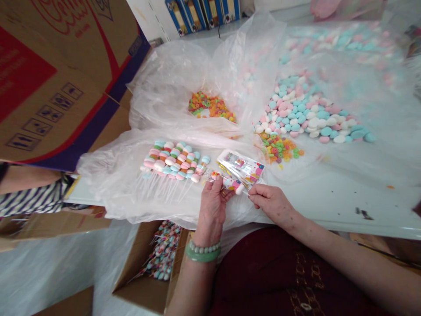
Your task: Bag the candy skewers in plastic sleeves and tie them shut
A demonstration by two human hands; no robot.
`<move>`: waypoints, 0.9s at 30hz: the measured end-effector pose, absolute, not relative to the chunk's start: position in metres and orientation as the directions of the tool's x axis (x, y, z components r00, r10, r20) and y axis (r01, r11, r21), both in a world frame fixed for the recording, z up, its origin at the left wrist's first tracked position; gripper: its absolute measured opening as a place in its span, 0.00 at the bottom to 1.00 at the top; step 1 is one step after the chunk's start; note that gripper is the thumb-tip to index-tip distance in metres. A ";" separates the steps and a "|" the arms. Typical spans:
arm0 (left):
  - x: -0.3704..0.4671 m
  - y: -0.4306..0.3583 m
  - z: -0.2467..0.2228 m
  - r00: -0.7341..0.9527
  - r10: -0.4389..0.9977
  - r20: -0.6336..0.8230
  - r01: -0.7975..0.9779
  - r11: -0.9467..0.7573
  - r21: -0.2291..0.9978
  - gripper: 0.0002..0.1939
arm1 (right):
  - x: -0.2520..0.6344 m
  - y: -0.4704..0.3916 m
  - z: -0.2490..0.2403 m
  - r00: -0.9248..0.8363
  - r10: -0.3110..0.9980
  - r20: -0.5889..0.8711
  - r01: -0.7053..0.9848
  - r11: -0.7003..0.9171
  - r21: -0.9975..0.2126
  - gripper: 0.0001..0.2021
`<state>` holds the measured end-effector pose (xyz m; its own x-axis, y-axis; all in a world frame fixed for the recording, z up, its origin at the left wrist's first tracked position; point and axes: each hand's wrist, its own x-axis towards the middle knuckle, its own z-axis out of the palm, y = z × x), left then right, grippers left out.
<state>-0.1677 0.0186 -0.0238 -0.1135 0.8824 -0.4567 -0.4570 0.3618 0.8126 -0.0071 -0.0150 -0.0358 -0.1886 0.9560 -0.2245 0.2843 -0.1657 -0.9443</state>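
My left hand (215, 199) is closed on a small clear printed bag (230, 183) with coloured dots. A white candy (240, 189) sits at the bag's right end. Right beside it, the fingers of my right hand (267, 201) pinch what looks like the thin stick of this candy; the stick is mostly hidden. Just beyond my hands lies a stack of flat printed bags (245, 163), with yellow and gold twist ties (226, 170) on it. To the left, candy skewers (174, 160) lie in rows, pastel candies with rings between them, their white sticks towards me.
Loose pastel candies (305, 112) spread over plastic sheeting at the right. Gummy rings lie in two heaps, one farther back (210, 106) and one nearer (279, 148). A large carton (66, 83) stands left; an open box of candy skewers (164, 252) sits below the table edge. Another person's arm (29, 177) shows far left.
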 end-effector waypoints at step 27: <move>-0.161 0.029 -0.026 -0.072 0.865 -0.497 -0.697 0.312 0.645 0.08 | -0.005 -0.012 -0.036 -0.192 0.962 -0.193 0.401 -0.102 -0.910 0.07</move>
<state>-0.1611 0.0285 -0.0263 -0.0722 0.8650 -0.4966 -0.6971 0.3123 0.6454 -0.0055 -0.0117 -0.0362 -0.1917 0.9624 -0.1926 0.4010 -0.1023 -0.9103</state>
